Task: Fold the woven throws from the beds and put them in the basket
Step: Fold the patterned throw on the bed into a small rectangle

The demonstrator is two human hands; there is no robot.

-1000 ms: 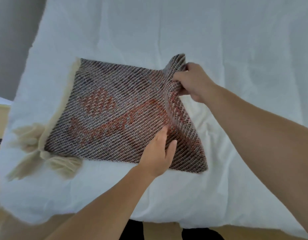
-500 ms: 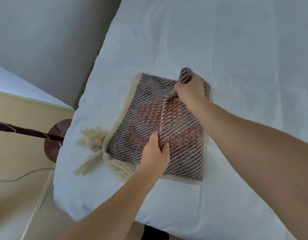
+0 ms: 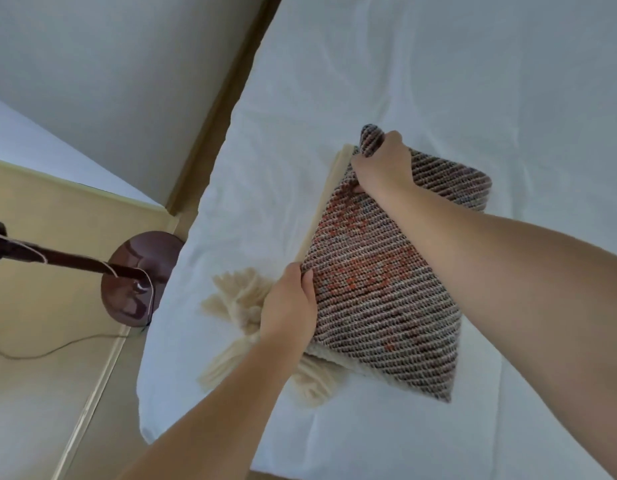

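One throw lies on one bed, gripped by two hands. One lamp base stands on the floor left of the bed, with a cord trailing from it.

The left hand is closed on the throw's near-left edge, fingers curled over the top layer and thumb under it. The right hand is closed on the far corner, pinching a bunched fold of the weave that stands up above the knuckles.

Half a second ago the right-hand flap was only partly carried over and much of the lower layer showed to its left; now the flap covers nearly all of it, leaving just a cream border strip along the left edge. The cream tassels stick out from under the throw beside the left hand. The view has also swung, so more of the floor and lamp base shows.

No basket is in view.
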